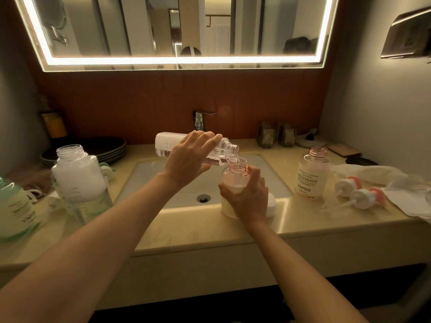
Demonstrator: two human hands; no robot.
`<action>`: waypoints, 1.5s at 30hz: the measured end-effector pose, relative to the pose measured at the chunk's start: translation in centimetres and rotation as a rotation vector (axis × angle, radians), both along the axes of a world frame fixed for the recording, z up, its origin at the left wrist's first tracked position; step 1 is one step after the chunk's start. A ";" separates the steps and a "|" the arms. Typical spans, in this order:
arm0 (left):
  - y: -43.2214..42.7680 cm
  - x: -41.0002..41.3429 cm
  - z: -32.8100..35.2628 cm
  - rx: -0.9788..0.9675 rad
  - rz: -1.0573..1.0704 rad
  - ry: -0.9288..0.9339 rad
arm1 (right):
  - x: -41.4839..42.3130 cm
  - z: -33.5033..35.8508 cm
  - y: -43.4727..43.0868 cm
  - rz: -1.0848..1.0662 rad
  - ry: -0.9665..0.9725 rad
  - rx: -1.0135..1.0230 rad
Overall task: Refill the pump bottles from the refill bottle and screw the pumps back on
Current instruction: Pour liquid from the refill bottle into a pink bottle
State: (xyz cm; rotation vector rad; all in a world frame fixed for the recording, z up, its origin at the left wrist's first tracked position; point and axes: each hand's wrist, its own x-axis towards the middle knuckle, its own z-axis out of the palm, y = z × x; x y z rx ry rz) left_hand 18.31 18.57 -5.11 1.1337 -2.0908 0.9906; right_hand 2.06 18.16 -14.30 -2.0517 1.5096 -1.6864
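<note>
Right grip (247, 194) round part-filled pink bottle (235, 176), left grip (189, 157) round tipped refill bottle (165, 146)

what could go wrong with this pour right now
1. The left hand tilts the refill bottle over the narrow neck of the pump bottle; a small wobble could send liquid down its outside.
2. The right hand covers much of the pump bottle, so the level is hard to watch and it may overflow.
3. The pump bottle is at the edge of the sink; wet fingers could let it slip in.
</note>
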 end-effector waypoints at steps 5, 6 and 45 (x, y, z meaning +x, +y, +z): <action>0.0 0.0 0.0 0.000 0.011 -0.011 | 0.0 0.0 -0.1 -0.003 -0.003 0.010; 0.1 0.0 0.1 -0.002 0.010 -0.011 | 0.0 0.0 -0.1 -0.003 -0.006 0.002; 0.0 0.0 0.1 0.001 0.004 -0.025 | 0.0 0.4 0.4 0.000 -0.003 0.027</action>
